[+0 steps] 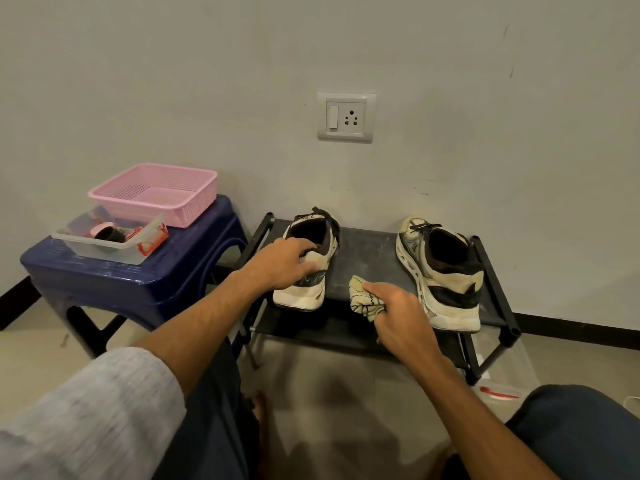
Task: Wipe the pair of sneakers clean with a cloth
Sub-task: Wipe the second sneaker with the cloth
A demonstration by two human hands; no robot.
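Two worn cream and black sneakers stand on the top shelf of a low black shoe rack, heels toward me. My left hand grips the heel collar of the left sneaker, fingers curled into its opening. The right sneaker stands alone at the rack's right end. Between the two, my right hand holds a crumpled yellowish cloth just above the shelf's front edge, near the left sneaker's side.
A blue plastic stool stands left of the rack, carrying a pink basket and a clear container with small items. A wall with a switch socket is behind. A clear lid lies on the floor under the rack's right side.
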